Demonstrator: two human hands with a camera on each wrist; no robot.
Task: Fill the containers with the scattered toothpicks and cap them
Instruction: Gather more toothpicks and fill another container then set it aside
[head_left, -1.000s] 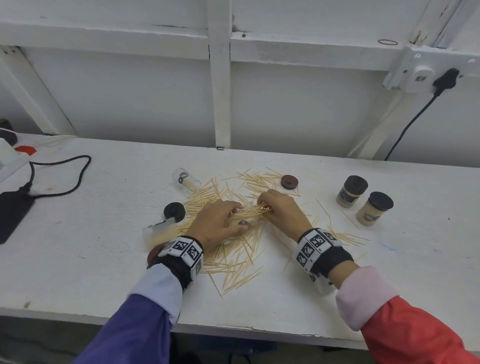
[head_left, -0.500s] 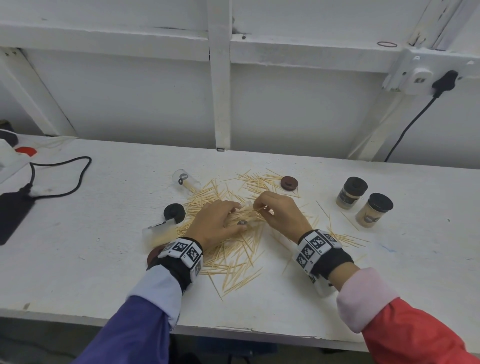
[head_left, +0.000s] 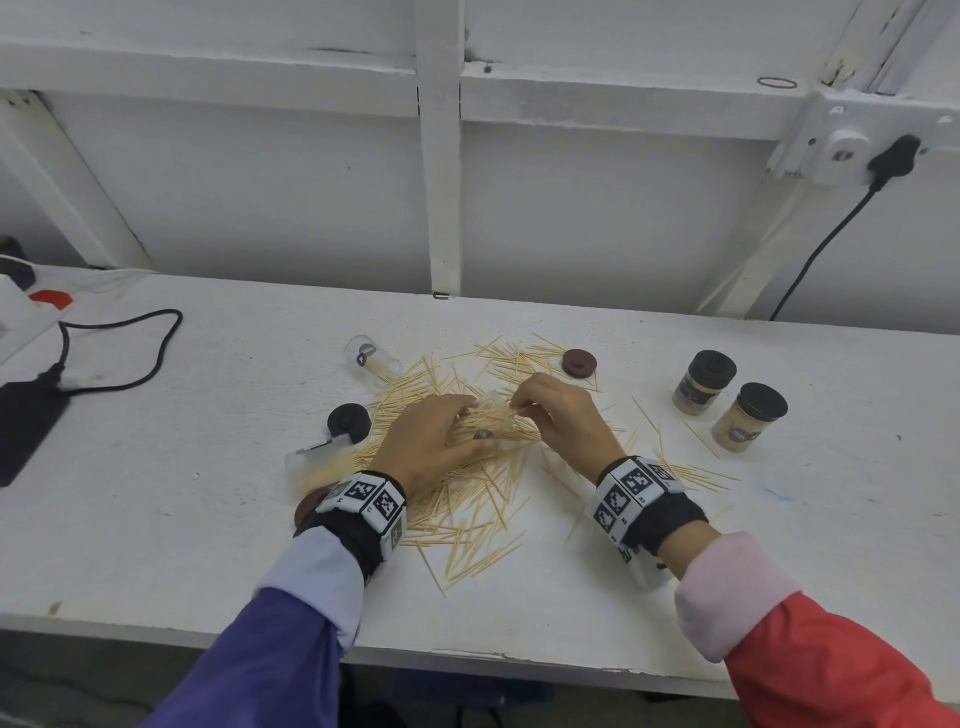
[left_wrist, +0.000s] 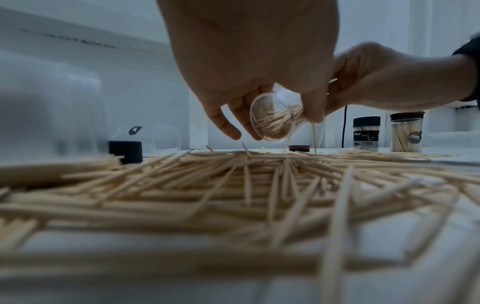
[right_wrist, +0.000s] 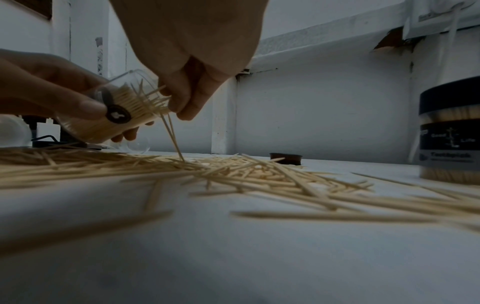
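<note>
Loose toothpicks lie in a wide pile at the middle of the white table. My left hand grips a clear container tilted on its side just above the pile, partly filled with toothpicks. Its mouth faces my right hand, which pinches a few toothpicks sticking out of that mouth. Two of them hang down to the pile. In the head view the container is mostly hidden between the hands.
Two filled, black-capped containers stand at the right. A clear container lies behind the pile, another by my left wrist. A black cap and brown caps lie loose. A cable runs at far left.
Both hands have risen slightly off the pile. My right hand has moved left, bringing its toothpicks to the mouth of the container in my left hand.
</note>
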